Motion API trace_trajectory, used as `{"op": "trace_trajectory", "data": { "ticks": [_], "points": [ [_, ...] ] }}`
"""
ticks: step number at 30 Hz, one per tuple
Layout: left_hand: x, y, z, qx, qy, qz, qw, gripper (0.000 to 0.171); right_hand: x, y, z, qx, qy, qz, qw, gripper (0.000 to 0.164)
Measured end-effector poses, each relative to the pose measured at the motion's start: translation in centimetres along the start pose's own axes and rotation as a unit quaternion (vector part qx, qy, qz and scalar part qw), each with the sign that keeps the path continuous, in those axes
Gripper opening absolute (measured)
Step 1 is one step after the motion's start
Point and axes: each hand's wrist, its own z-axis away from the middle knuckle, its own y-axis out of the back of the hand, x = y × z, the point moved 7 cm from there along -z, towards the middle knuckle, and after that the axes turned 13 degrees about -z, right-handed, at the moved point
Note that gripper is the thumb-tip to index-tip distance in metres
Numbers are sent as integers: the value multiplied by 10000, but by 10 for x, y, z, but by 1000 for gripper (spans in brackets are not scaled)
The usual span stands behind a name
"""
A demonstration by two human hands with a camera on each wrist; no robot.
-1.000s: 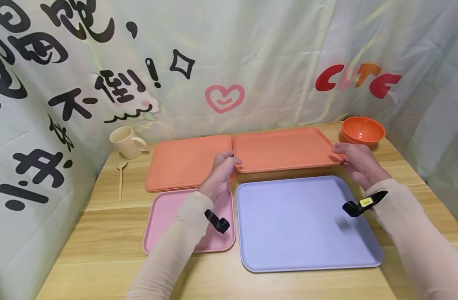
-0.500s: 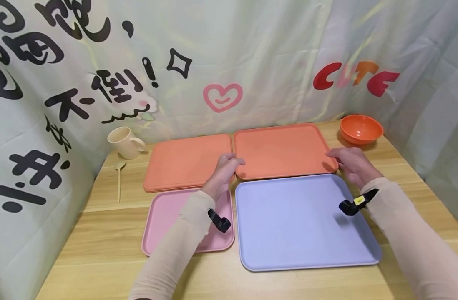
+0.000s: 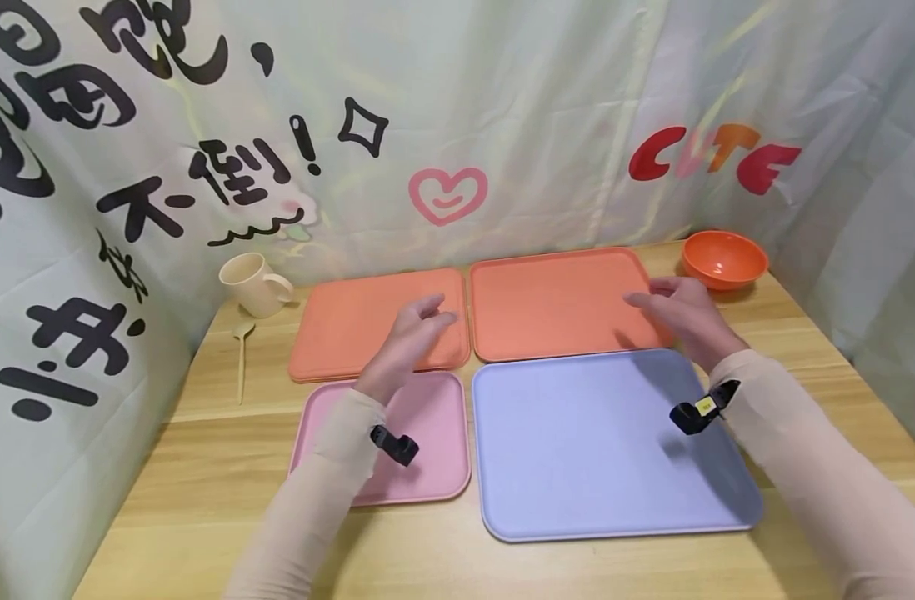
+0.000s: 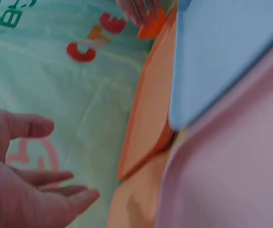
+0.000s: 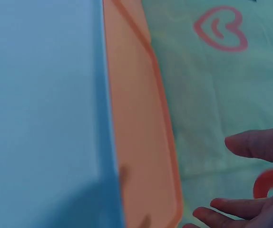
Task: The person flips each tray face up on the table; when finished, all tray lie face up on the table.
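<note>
My left hand (image 3: 405,343) hovers over the front right part of the left orange tray (image 3: 367,321), thumb and fingers apart with nothing between them. The right hand (image 3: 682,315) is held above the right end of the other orange tray (image 3: 558,304), its fingers also spread and holding nothing. That tray lies flat at the back, side by side with the left one. In the left wrist view the left hand (image 4: 32,185) shows loose, parted fingers; in the right wrist view the right hand (image 5: 255,185) looks the same.
A pink tray (image 3: 427,442) lies under the left forearm and a larger periwinkle tray (image 3: 607,450) to its right. A beige mug (image 3: 251,285) and a spoon (image 3: 242,358) are at the back left. An orange bowl (image 3: 723,260) stands in the back right corner, before a printed curtain (image 3: 532,125).
The right orange tray has come down flat at the back, and both hands have let go of it. The left hand has moved left, and the right hand has lifted slightly inward.
</note>
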Motion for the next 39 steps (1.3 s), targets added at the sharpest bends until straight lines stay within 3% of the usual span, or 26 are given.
{"op": "trace_trajectory", "data": {
  "ticks": [4,9,16,20,25,30,32,39],
  "points": [
    [-10,29,7,-18,-107,-488,9988,64,-15,-24,2,-180,55,165,9997,92],
    [-26,70,13,245,-97,-1114,9934,63,-31,-64,1,-473,171,171,9986,79],
    [-57,128,16,735,319,-1819,9800,67,-39,-124,-6,-982,357,79,9945,67],
    [-75,152,18,878,601,-2129,9713,71,-40,-157,-12,-1278,335,-38,9912,64],
    [-98,171,15,927,1020,-2172,9663,74,-40,-192,-21,-1538,323,-213,9873,62],
    [-118,178,6,1024,1227,-2243,9613,38,-38,-217,-28,-1676,367,-83,9851,65],
    [-124,178,2,1047,1295,-2285,9592,31,-36,-225,-31,-1678,325,-49,9853,68],
    [-133,181,-2,1177,1747,-2251,9513,60,-31,-246,-37,-1623,72,-69,9867,74]
  ]
}}
